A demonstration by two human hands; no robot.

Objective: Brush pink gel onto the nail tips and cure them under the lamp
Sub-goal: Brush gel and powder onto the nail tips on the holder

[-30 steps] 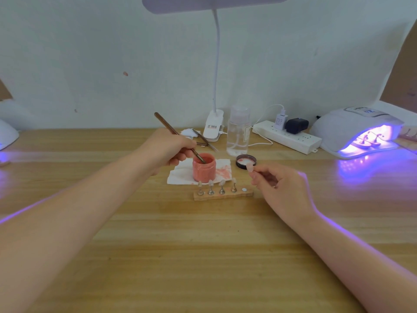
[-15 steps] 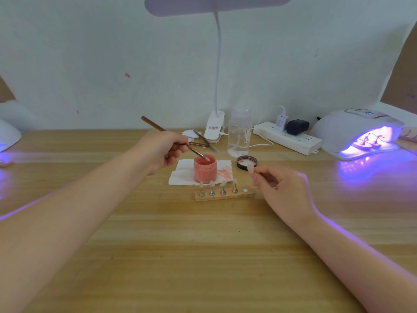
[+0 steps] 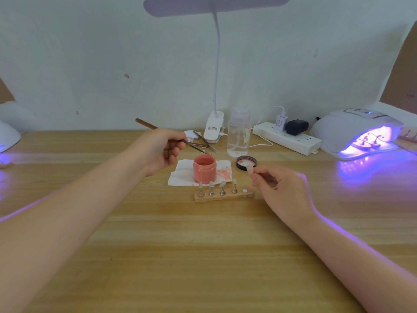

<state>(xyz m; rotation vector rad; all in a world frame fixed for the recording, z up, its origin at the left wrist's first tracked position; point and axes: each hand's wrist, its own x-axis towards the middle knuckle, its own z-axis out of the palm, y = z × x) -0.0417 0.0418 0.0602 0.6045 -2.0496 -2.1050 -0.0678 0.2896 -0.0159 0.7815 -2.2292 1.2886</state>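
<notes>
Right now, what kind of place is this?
It looks like a small nail-art work desk, maybe at home. A curing lamp glows purple, a pink gel jar sits open, and a wooden holder carries little nail tips. The left hand holds a brush.

Wood-grain table [image 3: 203, 256] looks smooth, slight sheen. Gel jar [image 3: 204, 169] is translucent plastic on crumpled paper towel [image 3: 182, 175]; holder strip [image 3: 223, 196] raw wood.

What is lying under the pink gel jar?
A white paper towel with pink smears lies under the pink gel jar, spread on the wooden table. The part directly beneath the jar is covered.
</notes>
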